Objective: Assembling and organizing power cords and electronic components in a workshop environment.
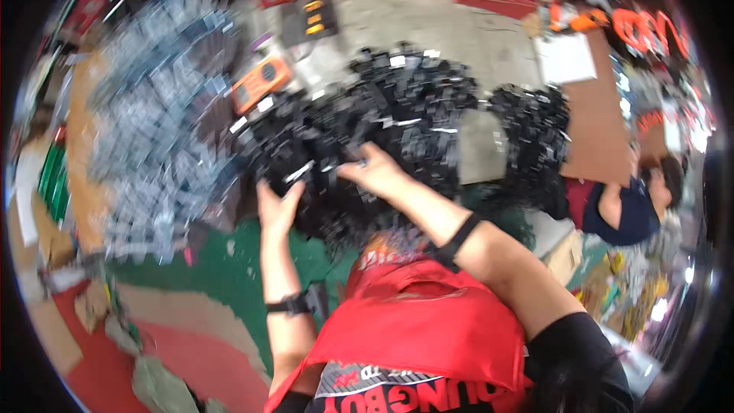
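A wide heap of small black pieces, some with white tags, covers the work surface ahead of me; motion blur hides their exact kind. At the heap's near left edge is my left hand, open, thumb and fingers spread apart. My right hand reaches over the middle of the heap, its thumb and forefinger apart and nothing plainly held. Between the two hands, a thin white strip lies on the dark pieces.
A big pile of clear plastic bags spreads to the left. Beyond the heap sits an orange device with a round black dial. A second black heap and a brown cardboard sheet are on the right, near another person.
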